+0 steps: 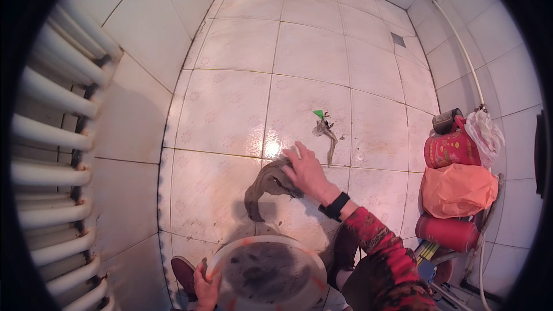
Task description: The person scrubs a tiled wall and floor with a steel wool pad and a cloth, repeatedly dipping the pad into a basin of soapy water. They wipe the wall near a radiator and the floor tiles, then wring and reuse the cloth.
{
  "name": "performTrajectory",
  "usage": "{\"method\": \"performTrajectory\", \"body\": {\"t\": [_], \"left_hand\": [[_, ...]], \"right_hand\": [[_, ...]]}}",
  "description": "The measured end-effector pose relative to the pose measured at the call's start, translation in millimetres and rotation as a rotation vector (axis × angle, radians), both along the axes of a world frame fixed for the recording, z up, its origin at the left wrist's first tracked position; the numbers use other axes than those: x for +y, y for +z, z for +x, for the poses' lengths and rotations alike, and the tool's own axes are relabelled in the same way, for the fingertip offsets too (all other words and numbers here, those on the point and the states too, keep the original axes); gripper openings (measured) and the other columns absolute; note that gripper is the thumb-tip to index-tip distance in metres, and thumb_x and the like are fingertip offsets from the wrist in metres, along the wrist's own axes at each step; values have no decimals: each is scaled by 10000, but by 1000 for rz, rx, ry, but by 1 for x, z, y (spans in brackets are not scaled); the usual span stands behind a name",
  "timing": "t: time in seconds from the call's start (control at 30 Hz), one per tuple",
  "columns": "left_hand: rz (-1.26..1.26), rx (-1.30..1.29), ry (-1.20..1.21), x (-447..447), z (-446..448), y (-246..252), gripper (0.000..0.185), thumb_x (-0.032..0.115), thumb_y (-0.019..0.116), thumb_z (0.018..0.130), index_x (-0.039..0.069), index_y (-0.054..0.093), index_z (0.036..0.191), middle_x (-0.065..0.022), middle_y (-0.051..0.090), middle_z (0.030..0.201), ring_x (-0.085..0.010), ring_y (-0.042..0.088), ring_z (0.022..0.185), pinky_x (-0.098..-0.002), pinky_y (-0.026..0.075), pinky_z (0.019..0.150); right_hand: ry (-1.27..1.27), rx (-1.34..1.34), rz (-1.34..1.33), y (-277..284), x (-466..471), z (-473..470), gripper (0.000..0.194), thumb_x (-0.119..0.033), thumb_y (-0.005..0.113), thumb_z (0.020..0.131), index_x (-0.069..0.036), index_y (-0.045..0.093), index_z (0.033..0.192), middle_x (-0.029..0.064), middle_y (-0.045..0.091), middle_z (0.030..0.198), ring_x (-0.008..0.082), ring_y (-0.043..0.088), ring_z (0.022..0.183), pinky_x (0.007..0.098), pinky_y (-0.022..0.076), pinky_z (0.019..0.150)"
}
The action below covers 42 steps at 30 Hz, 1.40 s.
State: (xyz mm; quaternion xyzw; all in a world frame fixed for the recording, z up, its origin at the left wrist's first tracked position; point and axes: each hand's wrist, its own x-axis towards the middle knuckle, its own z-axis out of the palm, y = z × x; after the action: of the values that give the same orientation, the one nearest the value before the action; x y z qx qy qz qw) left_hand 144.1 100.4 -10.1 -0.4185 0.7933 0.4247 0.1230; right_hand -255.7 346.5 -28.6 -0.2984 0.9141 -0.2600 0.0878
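Note:
A wet grey-brown cloth (264, 181) lies curved on the tiled floor. My right hand (307, 172), with a black band on its wrist, is over the cloth's upper right end with fingers bent; whether it grips the cloth is unclear. My left hand (206, 285) holds the left rim of a round basin (276, 240) with murky dark water in it, at the bottom of the view. Beyond my right hand lies a heap of wet grey debris (326, 131) with a small green scrap (319, 113) at its top.
A white radiator (52, 172) with rusty joints lines the left wall. Along the right wall stand a red patterned container (451, 149), an orange plastic bag (459, 190), a red cylinder (447, 233) and a thin pipe (462, 43). A floor drain (398, 39) is farther off. My shoes flank the basin.

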Motion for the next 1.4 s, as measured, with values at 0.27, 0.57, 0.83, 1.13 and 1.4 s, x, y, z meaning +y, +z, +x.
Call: {"method": "performTrajectory", "body": {"t": [0.27,0.57,0.83,1.13,1.4], "left_hand": [[-137,250,-493,13,-115,41,686,129,788,734,-1,455,1319,-223,514,1296,-384,483,1238,-420,379,1061],[415,413,-452,79,-346,-14,639,93,713,801,17,414,1360,-156,564,1192,-234,591,1075,-342,497,899],[303,646,-484,55,-515,-9,289,112,493,938,67,626,1191,18,595,791,-29,483,560,-202,400,475],[-482,541,-825,97,-600,-68,579,294,692,823,134,501,1345,-180,475,1372,-350,512,1215,-440,437,998],[-549,624,-999,148,-583,-91,468,204,646,863,189,517,1312,-26,478,1395,-236,442,1294,-564,320,1039]], "right_hand": [[123,172,23,-19,10,12,536,-101,690,701,-185,581,1219,110,516,1247,339,491,1102,419,448,923],[155,-551,-451,24,36,-49,529,-134,676,750,-83,542,1260,129,585,1183,259,573,1112,356,473,959],[-18,-334,-374,43,99,-222,310,-120,624,811,-31,672,1103,96,675,1047,161,619,1012,299,491,914],[-137,74,101,-21,95,-268,493,-212,646,806,-181,571,1292,139,502,1338,378,580,1101,459,479,958],[-194,278,113,-65,102,-217,423,-228,682,825,-219,578,1236,73,535,1273,334,558,1069,463,490,864]]}}
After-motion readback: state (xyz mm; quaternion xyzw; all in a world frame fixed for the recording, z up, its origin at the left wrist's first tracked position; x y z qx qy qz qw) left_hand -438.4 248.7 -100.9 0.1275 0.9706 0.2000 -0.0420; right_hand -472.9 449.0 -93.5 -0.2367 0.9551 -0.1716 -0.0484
